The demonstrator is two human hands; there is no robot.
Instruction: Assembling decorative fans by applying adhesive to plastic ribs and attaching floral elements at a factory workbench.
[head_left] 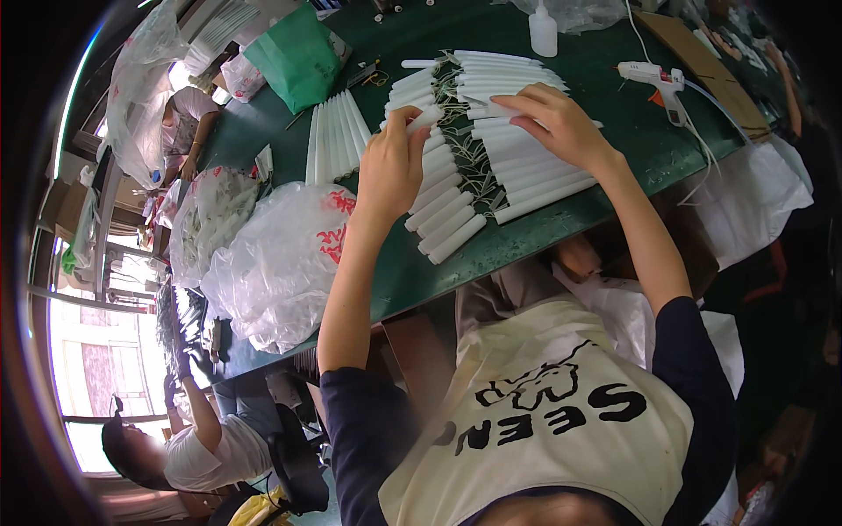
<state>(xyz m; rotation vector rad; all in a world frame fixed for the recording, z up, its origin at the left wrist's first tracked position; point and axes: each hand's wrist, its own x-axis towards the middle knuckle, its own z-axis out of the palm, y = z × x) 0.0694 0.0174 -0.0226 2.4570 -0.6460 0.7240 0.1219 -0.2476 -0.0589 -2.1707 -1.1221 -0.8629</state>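
Note:
Two rows of white candle-like tubes (pixel 535 167) lie on the green table, with thin greenish wires (pixel 469 153) between their facing ends. My left hand (pixel 392 167) is closed around one white tube (pixel 427 117) above the left row, thumb and index finger gripping it. Over the right row, my right hand (pixel 561 127) has its fingers stretched out and the thumb apart. Its fingertips are close to the wired end of a tube; whether they touch it I cannot tell.
More white tubes (pixel 336 136) lie left of my left hand. Clear plastic bags (pixel 272 263) and a green bag (pixel 294 57) stand further left. At the right are a glue gun (pixel 653 79) with cords and a cardboard piece (pixel 702 70). A white bottle (pixel 543 33) stands behind. Other people sit at the left.

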